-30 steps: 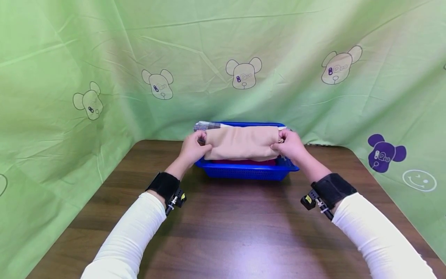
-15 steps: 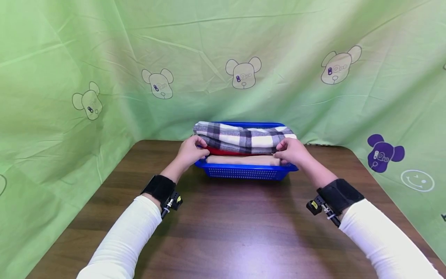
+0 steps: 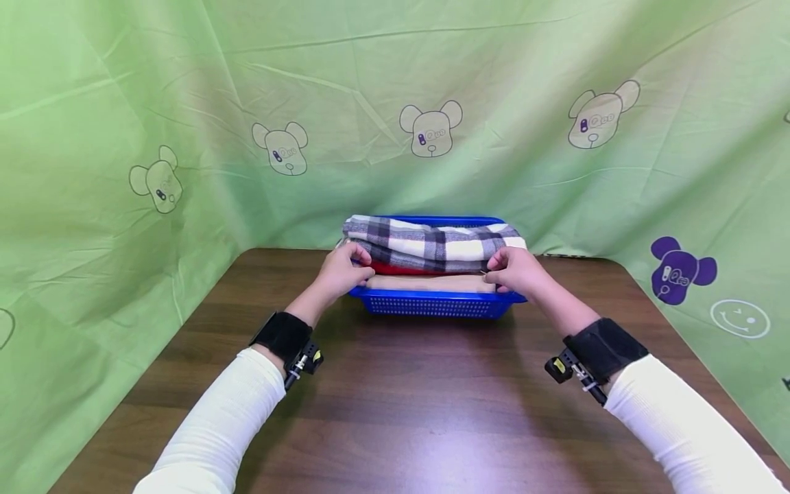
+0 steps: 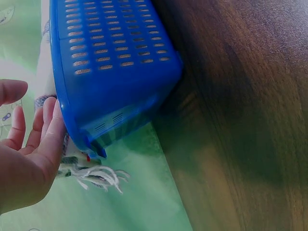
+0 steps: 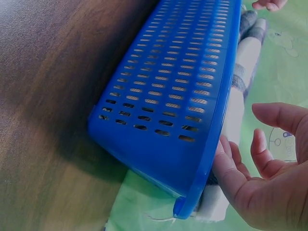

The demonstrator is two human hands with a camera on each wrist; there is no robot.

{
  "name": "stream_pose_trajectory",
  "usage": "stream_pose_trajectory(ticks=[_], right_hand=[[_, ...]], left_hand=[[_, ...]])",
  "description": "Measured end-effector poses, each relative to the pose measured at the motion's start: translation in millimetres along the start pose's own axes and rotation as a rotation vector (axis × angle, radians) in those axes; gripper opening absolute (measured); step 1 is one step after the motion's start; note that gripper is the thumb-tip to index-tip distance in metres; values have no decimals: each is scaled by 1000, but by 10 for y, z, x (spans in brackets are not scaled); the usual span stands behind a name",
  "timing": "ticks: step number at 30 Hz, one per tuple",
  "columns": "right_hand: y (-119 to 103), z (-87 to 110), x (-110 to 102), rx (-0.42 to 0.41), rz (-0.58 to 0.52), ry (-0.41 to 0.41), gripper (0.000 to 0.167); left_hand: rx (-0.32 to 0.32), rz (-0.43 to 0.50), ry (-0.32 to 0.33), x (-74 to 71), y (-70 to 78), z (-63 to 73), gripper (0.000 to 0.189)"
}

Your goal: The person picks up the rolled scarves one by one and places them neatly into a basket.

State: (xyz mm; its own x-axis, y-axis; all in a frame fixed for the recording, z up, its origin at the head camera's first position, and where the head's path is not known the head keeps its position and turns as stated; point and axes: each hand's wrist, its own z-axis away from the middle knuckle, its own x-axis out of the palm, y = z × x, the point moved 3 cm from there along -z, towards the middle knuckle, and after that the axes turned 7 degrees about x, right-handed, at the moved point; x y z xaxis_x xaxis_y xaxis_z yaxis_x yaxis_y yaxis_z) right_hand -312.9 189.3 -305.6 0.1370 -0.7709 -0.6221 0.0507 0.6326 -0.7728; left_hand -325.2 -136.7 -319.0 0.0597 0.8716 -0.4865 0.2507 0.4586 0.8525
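Note:
A blue perforated plastic basket (image 3: 432, 307) holds folded cloths. At the back lies a black, grey and white checked scarf (image 3: 426, 241); a red cloth (image 3: 395, 269) shows as a strip before it, and a folded beige cloth (image 3: 432, 283) lies along the front wall. My left hand (image 3: 339, 274) is at the basket's left end, my right hand (image 3: 520, 272) at the right end. In the left wrist view, fingers (image 4: 50, 139) reach over the rim, thumb well apart. The right wrist view likewise shows fingers (image 5: 231, 175) at the rim, thumb apart. Fingertips inside the basket are partly hidden.
The basket stands on a brown wooden table (image 3: 420, 398), near its far edge. Behind hangs a green curtain (image 3: 345, 185) with printed bear heads. White fringe (image 4: 103, 177) dangles past the basket's end in the left wrist view. Black straps with small cameras sit on both wrists.
The beige cloth, held up between both hands a second ago, has gone down into the basket's front. Both hands have let go of it and uncovered the checked scarf; since then they barely moved.

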Motion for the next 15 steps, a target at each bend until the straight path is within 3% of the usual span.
stream_pose_trajectory(ticks=[9, 15], right_hand=[[-31, 83, -23, -64, 144, 55, 27], [-53, 183, -48, -159, 252, 127, 25]], left_hand=[[129, -220, -15, -31, 35, 57, 29], [296, -477, -12, 8, 112, 149, 35]])
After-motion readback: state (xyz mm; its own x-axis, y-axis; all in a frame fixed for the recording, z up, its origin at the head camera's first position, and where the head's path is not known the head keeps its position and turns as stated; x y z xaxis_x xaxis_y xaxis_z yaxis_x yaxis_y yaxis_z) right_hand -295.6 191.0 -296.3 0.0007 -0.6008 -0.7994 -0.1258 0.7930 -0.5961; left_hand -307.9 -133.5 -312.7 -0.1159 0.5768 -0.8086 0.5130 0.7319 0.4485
